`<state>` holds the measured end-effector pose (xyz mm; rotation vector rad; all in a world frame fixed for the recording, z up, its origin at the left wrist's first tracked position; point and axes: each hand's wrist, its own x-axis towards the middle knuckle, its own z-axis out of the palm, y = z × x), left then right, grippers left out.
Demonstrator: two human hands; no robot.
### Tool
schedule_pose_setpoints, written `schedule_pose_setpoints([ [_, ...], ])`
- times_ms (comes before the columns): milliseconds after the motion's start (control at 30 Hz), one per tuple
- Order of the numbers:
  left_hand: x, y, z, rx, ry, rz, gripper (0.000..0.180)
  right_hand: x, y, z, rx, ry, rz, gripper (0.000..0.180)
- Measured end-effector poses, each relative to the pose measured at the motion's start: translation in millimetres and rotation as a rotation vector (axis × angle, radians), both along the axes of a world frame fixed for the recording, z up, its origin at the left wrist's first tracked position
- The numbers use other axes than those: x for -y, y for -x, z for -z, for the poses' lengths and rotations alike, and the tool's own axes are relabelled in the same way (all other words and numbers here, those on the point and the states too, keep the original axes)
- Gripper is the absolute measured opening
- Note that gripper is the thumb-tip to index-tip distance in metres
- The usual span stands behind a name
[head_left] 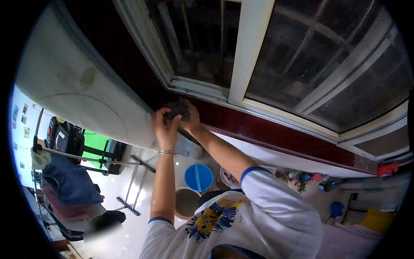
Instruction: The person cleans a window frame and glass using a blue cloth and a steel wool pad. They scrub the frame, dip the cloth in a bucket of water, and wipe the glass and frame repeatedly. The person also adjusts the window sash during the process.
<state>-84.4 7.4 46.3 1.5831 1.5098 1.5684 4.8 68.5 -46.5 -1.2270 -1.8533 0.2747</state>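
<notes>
Both hands meet at the corner of the dark red window sill [224, 118]. Between them is a black, crumpled bundle [177, 110]; whether it is cloth or plastic I cannot make out. My left hand [165, 125] grips its near left side, thumb and fingers bent against it, with thin bangles on the wrist. My right hand [191, 117] closes round its right side, its fingers partly hidden behind the bundle. The white-framed sliding window [246, 56] rises just beyond my hands.
A pale patterned panel [86, 103] stands to the left. Below are a blue bucket [199, 177], a tan tub [186, 203] and a metal drying rack [133, 181]. Dark clothes [71, 179] hang at left. A red object [388, 169] sits at the sill's right end.
</notes>
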Motion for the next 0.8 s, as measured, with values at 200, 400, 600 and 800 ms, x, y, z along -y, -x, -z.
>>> schedule_pose_setpoints([
  [200, -8, -2, 20, -0.153, 0.035, 0.02, 0.036, 36, -60, 40, -0.105, 0.174, 0.065, 0.038],
  [400, -33, -30, 59, -0.219, 0.047, 0.145, 0.039, 160, -276, 23, 0.364, 0.092, 0.524, 0.062],
  [600, -38, -61, 73, -0.28, 0.047, 0.203, 0.039, 207, -370, 14, 0.21, 0.217, 0.756, 0.067],
  [800, -22, -68, 51, -0.298, 0.032, 0.183, 0.04, 105, -184, 14, 0.117, -0.042, 0.318, 0.052],
])
